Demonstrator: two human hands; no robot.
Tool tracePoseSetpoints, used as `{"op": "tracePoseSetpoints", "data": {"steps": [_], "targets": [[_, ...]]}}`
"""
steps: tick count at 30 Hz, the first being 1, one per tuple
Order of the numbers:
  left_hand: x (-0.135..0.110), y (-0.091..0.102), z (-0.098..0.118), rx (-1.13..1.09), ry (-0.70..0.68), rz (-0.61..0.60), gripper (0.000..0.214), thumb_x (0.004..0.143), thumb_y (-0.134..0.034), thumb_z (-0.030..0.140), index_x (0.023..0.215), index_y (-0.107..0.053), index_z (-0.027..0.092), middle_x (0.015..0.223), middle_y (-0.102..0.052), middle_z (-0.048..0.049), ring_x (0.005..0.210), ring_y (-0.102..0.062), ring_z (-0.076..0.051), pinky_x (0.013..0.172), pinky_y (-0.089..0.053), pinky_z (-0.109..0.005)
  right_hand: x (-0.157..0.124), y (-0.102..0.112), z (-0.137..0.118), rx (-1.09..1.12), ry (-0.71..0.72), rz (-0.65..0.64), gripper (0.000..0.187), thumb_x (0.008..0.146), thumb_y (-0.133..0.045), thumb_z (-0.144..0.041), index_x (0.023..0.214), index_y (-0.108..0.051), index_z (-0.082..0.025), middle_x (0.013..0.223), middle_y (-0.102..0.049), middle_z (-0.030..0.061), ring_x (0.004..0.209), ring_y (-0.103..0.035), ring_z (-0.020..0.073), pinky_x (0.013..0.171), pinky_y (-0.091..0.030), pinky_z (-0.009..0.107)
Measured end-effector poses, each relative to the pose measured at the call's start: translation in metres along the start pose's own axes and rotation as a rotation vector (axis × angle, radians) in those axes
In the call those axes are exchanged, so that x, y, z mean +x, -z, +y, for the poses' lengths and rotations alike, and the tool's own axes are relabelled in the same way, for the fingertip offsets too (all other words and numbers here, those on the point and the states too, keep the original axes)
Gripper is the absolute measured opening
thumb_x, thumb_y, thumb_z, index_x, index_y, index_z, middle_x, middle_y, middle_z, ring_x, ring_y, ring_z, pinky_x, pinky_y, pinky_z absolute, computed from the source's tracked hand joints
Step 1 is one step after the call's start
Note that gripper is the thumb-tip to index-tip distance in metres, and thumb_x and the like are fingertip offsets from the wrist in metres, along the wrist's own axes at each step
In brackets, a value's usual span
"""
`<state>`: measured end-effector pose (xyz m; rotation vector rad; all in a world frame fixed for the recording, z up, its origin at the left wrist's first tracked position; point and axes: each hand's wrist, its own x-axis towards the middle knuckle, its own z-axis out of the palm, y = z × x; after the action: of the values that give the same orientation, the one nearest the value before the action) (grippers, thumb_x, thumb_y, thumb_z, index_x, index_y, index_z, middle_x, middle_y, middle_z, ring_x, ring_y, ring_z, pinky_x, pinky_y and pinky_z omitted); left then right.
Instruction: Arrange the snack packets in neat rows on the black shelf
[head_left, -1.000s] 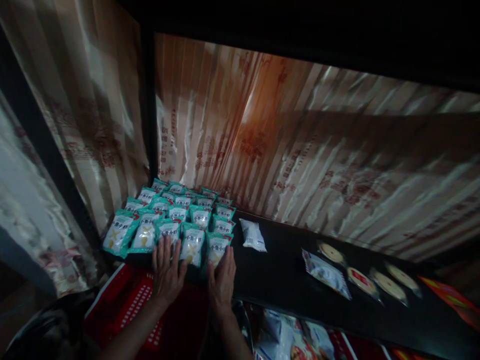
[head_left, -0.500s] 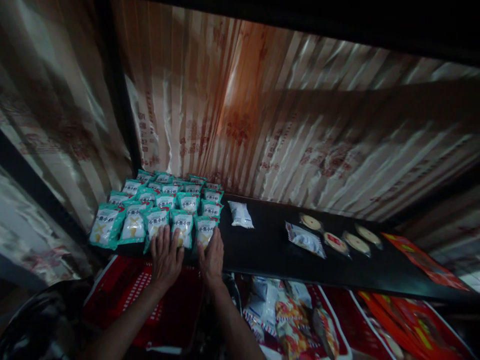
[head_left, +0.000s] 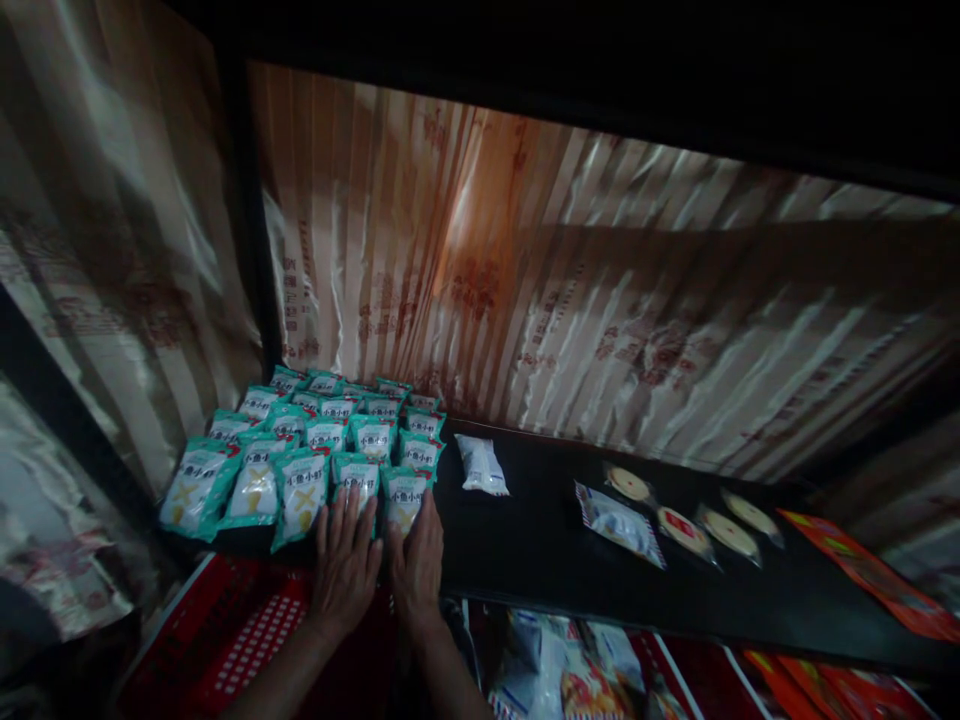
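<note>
Rows of small teal-and-white snack bags (head_left: 302, 492) with dark lettering cover the left end of a black shelf (head_left: 517, 545). My left hand (head_left: 347, 565) lies with fingers stretched and apart on the lower part of a front-row bag (head_left: 355, 478), second from the right. Beside it, my right hand (head_left: 417, 562) has its thumb and fingers at the two sides of the rightmost front bag (head_left: 407, 490), whose lower end is partly covered. Just right of the rows lies a single white packet (head_left: 481, 465), touched by neither hand.
Farther right on the shelf are a white-and-blue packet (head_left: 619, 524), several wrapped round biscuits (head_left: 729, 533) and a flat orange-red packet (head_left: 870, 570). Red baskets (head_left: 247, 640) stand below the front edge, some with snack packs (head_left: 592, 672). Striped sheeting (head_left: 570, 300) hangs behind.
The view has tilted, so the shelf appears lower. My left hand has shifted right, off the third front bag and nearer my right hand. My right hand remains at the rightmost bag.
</note>
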<state>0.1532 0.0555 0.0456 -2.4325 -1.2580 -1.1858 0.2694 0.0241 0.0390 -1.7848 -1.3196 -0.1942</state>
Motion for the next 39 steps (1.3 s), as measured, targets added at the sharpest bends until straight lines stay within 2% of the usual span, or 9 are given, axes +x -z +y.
{"op": "tracePoseSetpoints", "data": {"steps": [5, 9, 16, 22, 30, 39], "targets": [[0.000, -0.003, 0.007, -0.007, 0.014, 0.044, 0.063, 0.089, -0.038, 0.023, 0.145, -0.010, 0.020, 0.154, -0.007, -0.0090, 0.140, -0.011, -0.027, 0.113, -0.010, -0.050, 0.000, 0.003, 0.001, 0.016, -0.030, -0.026, 0.061, 0.092, -0.035, -0.041, 0.144, -0.018, -0.015, 0.144, -0.034, 0.0197, 0.133, -0.032, 0.0313, 0.097, -0.038, 0.052], [0.002, -0.008, 0.013, 0.001, -0.030, 0.024, 0.062, 0.088, -0.037, 0.020, 0.145, -0.013, 0.022, 0.154, -0.006, -0.0069, 0.140, -0.010, -0.027, 0.113, -0.009, -0.049, 0.001, 0.001, 0.001, 0.074, -0.045, -0.046, 0.055, 0.095, -0.028, -0.039, 0.144, -0.019, -0.017, 0.146, -0.033, 0.0160, 0.134, -0.030, 0.0285, 0.099, -0.037, 0.052], [0.002, -0.013, 0.018, 0.004, -0.029, 0.012, 0.062, 0.088, -0.038, 0.020, 0.145, -0.012, 0.021, 0.153, -0.010, -0.0091, 0.140, -0.013, -0.028, 0.113, -0.009, -0.052, 0.001, 0.008, 0.006, 0.112, -0.027, -0.086, 0.055, 0.095, -0.028, -0.039, 0.144, -0.018, -0.017, 0.147, -0.031, 0.0149, 0.135, -0.029, 0.0262, 0.101, -0.036, 0.050], [-0.001, -0.018, 0.024, -0.004, -0.034, -0.003, 0.059, 0.089, -0.038, 0.019, 0.144, -0.018, 0.023, 0.153, -0.013, -0.0094, 0.140, -0.015, -0.028, 0.112, -0.010, -0.051, 0.001, 0.007, 0.013, 0.093, -0.022, -0.146, 0.052, 0.095, -0.026, -0.037, 0.143, -0.023, -0.016, 0.146, -0.033, 0.0148, 0.135, -0.029, 0.0263, 0.101, -0.036, 0.051], [0.002, -0.021, 0.024, -0.016, 0.004, 0.061, 0.061, 0.089, -0.038, 0.021, 0.145, -0.015, 0.019, 0.152, -0.017, -0.0097, 0.140, -0.015, -0.027, 0.112, -0.009, -0.051, 0.002, 0.011, 0.010, 0.164, -0.062, -0.148, 0.053, 0.095, -0.029, -0.038, 0.143, -0.023, -0.016, 0.146, -0.032, 0.0151, 0.136, -0.028, 0.0252, 0.103, -0.035, 0.052], [0.006, -0.030, 0.022, 0.029, 0.039, 0.072, 0.059, 0.087, -0.040, 0.025, 0.143, -0.023, 0.020, 0.150, -0.025, -0.0103, 0.138, -0.020, -0.028, 0.111, -0.012, -0.052, 0.006, 0.012, 0.020, 0.256, -0.084, -0.211, 0.054, 0.093, -0.033, -0.039, 0.142, -0.027, -0.017, 0.146, -0.032, 0.0149, 0.135, -0.030, 0.0270, 0.103, -0.036, 0.055]]}}
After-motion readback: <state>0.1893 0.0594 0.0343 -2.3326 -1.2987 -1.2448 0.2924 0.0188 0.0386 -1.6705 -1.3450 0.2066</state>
